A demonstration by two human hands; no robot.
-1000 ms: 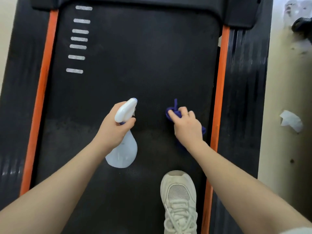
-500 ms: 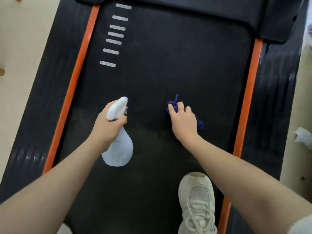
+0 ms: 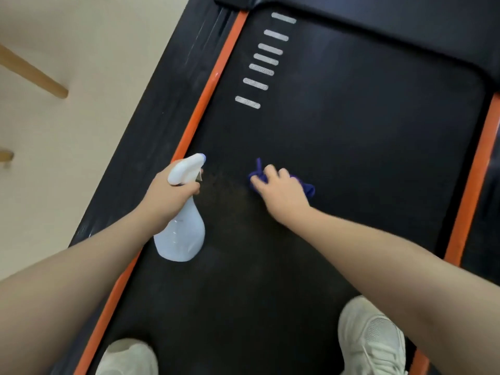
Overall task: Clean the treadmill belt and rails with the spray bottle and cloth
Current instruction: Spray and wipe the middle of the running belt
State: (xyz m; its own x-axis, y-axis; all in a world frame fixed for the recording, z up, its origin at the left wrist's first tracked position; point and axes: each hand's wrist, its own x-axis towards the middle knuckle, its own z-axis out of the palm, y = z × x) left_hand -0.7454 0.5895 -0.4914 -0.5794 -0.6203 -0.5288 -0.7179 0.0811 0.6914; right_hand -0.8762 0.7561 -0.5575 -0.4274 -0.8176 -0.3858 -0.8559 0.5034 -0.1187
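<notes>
With the left hand [image 3: 170, 196] gripping the white plastic spray bottle [image 3: 181, 228] and the right hand [image 3: 281, 192] bunching the blue cloth [image 3: 307, 188] on the black treadmill belt [image 3: 351, 147], belt wiping seems underway; next likely calls for wiping toward the orange rails [image 3: 205, 93].

matt belt [image 3: 351, 158], plastic spray bottle [image 3: 181, 234], soft cloth [image 3: 308, 188]

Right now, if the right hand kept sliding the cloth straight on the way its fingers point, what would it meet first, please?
The right hand, gripping the blue cloth, points up-left along the belt. The way looks free at first; the white stripes printed on the belt probably come next, then the left orange rail.
</notes>
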